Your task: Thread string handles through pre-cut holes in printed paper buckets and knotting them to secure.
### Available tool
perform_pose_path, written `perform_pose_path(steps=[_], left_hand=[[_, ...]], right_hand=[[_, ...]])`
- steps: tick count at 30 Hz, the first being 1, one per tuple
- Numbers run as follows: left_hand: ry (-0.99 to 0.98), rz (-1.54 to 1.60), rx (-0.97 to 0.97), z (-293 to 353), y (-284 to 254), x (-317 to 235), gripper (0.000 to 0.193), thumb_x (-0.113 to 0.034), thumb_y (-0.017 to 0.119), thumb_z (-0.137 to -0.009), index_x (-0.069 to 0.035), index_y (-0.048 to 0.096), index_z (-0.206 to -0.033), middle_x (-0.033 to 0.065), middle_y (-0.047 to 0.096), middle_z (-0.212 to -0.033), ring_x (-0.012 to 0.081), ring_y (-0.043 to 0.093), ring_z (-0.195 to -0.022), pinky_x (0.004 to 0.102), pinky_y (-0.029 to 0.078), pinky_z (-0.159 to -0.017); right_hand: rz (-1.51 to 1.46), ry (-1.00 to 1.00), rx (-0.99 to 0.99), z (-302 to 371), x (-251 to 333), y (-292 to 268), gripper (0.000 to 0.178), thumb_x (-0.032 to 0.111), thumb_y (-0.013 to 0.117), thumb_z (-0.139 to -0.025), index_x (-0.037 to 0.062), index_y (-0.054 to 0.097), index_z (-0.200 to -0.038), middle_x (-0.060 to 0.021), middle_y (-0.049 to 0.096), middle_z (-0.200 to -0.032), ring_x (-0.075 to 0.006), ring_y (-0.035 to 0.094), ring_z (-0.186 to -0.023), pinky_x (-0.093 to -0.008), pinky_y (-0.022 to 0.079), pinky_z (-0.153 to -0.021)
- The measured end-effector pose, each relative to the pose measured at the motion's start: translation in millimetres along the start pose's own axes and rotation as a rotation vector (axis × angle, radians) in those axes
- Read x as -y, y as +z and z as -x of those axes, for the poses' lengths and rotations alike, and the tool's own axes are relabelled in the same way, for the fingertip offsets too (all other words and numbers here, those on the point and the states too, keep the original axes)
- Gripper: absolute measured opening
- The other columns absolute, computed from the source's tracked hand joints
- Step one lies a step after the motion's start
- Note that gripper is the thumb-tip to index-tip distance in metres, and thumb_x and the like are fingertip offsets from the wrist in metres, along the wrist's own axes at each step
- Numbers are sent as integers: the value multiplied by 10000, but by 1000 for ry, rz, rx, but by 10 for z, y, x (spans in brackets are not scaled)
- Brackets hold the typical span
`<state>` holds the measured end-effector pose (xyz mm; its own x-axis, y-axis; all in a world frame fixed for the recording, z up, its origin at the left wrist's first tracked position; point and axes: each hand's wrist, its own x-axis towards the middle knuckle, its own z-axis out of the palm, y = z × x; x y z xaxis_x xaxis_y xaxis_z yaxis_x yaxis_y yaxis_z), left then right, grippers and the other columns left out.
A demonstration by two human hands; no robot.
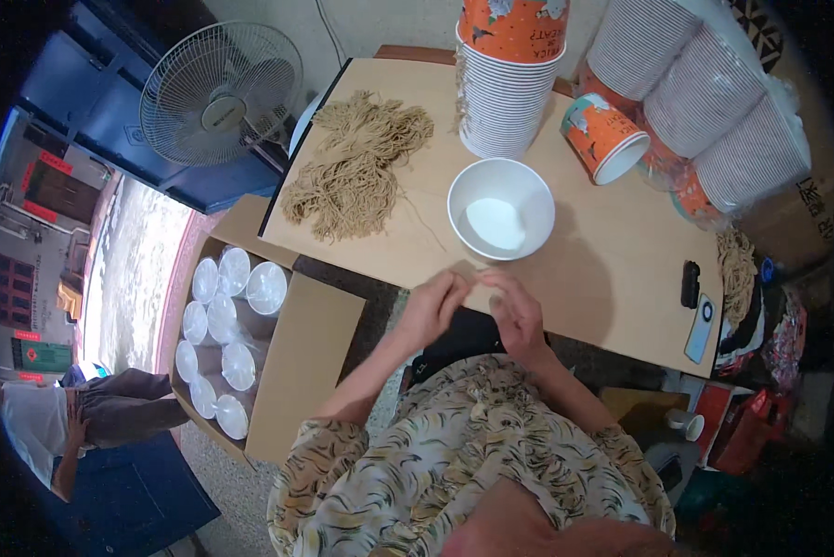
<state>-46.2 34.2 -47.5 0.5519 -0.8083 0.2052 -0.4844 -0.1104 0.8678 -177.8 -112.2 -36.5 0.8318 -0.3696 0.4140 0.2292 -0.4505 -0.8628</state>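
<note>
Head view, lower centre: a patterned shirt point(472, 446) fills the near part, and beyond it the left hand point(426, 316) and right hand point(521, 323) meet at the table's near edge. Both have curled fingers, tips drawn close together; I cannot tell whether something thin is pinched between them. For fine fingertip work like this, I would keep the wrists low, the tips in the light, and any tension gentle and even.

Just beyond the fingers, at the centre, the white bowl point(500, 206) stands upright. Left of it lies a heap of tan strands point(356, 172), one loose strand trailing toward the hands; keeping that strand free of the heap would help avoid snags.

The pale wooden table point(640, 278) also bears, at right, a phone point(701, 330) and a small black object point(691, 283). Farther up stand a tall stack of paper tubs point(505, 102), a tipped orange tub point(602, 135) and wrapped stacks point(704, 84) at upper right.

Left of the table, an open carton point(310, 357) holds plastic-wrapped cups point(222, 320). At upper left are a fan point(222, 107) and blue door point(110, 102); another person point(101, 408) is at lower left, by the bright street point(124, 278).
</note>
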Motion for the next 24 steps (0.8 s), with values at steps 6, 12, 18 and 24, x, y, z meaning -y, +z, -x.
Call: perform_pose_path(steps=[6, 12, 18, 24], left_hand=[[-94, 193, -135, 72, 221, -134, 89, -33, 636, -964, 10, 638, -1042, 70, 714, -866, 113, 679, -771, 256, 545, -681], [-83, -288, -297, -161, -361, 443, 162, 8, 694, -855, 5, 705, -1017, 148, 702, -898, 225, 692, -757, 315, 545, -689], [-12, -426, -385, -962, -554, 982, 121, -50, 724, -826, -36, 735, -945, 151, 681, -871, 315, 681, -743, 379, 542, -650], [-74, -459, -304, -1334, -515, 1277, 118, -68, 714, -813, -37, 720, -927, 180, 653, -928, 308, 659, -867, 370, 520, -731]], right_hand=[[-318, 175, 34, -132, 19, 7, 334, 200, 409, -1073, -19, 589, -1248, -140, 641, -1246, -210, 585, -1185, -346, 429, -1040], [-247, 256, -17, 76, -209, -50, 244, 157, 491, -1045, -24, 632, -1129, -83, 687, -1060, -134, 632, -945, -289, 509, -871], [-264, 362, 32, 173, -271, 1, 193, 137, 522, -1028, -12, 644, -1036, -46, 684, -946, -91, 599, -812, -250, 506, -763], [-243, 399, 101, 254, -202, -1, 183, 137, 527, -1023, -4, 644, -1024, -31, 678, -917, -80, 592, -790, -239, 500, -728]])
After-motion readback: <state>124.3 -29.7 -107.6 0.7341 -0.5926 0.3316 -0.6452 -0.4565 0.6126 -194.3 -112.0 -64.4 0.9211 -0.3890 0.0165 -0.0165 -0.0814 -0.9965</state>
